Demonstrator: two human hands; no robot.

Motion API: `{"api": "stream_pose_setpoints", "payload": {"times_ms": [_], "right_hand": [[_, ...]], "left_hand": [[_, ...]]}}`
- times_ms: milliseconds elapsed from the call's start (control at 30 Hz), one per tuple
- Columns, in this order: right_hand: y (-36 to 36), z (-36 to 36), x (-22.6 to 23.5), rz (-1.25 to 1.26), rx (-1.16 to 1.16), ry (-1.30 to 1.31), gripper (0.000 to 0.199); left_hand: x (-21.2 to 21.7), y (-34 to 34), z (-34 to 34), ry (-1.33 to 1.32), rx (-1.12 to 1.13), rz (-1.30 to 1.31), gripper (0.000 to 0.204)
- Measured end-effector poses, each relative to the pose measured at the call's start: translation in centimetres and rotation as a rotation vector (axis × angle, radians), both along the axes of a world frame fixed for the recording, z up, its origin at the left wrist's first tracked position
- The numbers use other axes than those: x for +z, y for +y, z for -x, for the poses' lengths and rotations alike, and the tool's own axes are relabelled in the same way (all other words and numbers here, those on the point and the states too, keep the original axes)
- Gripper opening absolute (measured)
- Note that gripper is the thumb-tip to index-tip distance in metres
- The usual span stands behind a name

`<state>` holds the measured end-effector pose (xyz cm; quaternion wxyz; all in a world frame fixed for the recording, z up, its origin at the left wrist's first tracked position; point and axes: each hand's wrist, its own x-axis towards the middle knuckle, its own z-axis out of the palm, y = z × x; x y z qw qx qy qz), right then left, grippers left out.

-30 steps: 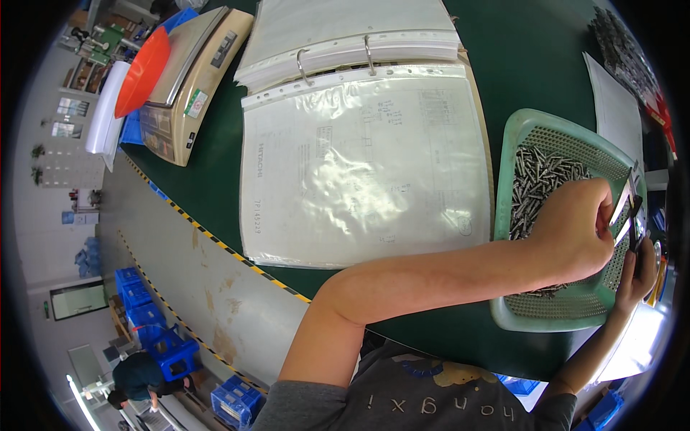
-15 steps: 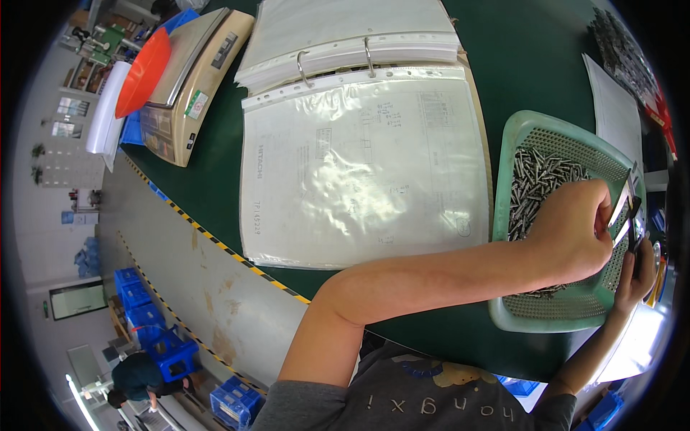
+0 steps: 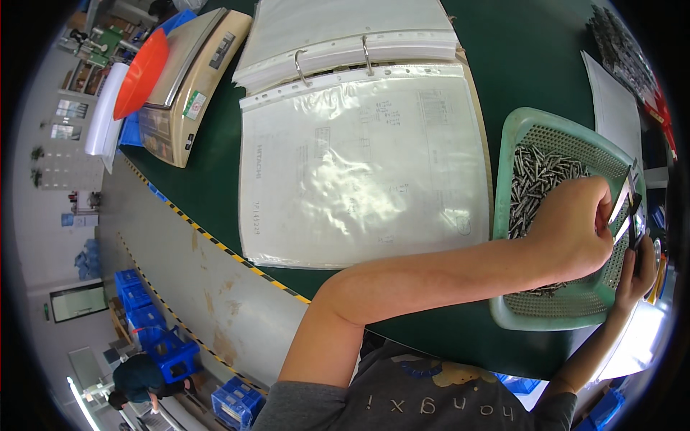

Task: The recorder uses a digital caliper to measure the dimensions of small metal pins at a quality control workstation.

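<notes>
My left hand (image 3: 575,226) reaches across above a green plastic basket (image 3: 546,321), its fingers curled in a pinch against the jaws of a caliper (image 3: 632,208). Whatever sits between those fingertips is hidden by the hand. At the basket's right side, my right hand (image 3: 637,273) grips the caliper by its dark slider, with the jaws pointing toward the left hand. Many small, slim metal pins (image 3: 535,187) lie heaped in the basket, partly covered by my left hand and forearm.
An open ring binder (image 3: 366,172) with drawings in clear sleeves lies left of the basket. Beyond it stands a weighing scale (image 3: 172,129) with an orange scoop (image 3: 141,75). White paper (image 3: 614,100) lies at far right. A person (image 3: 140,377) bends over in the background.
Both hands and the caliper hold nearly the same pose. The view has shifted very slightly; nothing has been taken up or let go.
</notes>
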<state>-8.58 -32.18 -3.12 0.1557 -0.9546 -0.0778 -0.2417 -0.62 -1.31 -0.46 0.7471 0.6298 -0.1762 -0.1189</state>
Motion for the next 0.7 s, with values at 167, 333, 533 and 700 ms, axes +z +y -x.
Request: {"api": "stream_pose_setpoints", "payload": {"times_ms": [167,333,533,700], "right_hand": [[2.0,0.2,-0.1,0.067,0.066,-0.163,0.036],[9.9,-2.6,3.9,-0.063,0.12,-0.081,0.029],[8.9,-1.8,4.8,-0.097,0.117,-0.139,0.027],[8.9,-2.0,4.0,-0.107,0.127,-0.166,0.029]], "left_hand": [[0.0,-0.9,0.3,-0.021,0.004,-0.044,0.01],[-0.2,1.7,-0.2,0.032,-0.04,-0.007,0.01],[0.7,1.3,0.1,0.08,-0.126,0.011,0.01],[0.5,1.5,-0.1,0.095,-0.118,-0.008,0.012]]}}
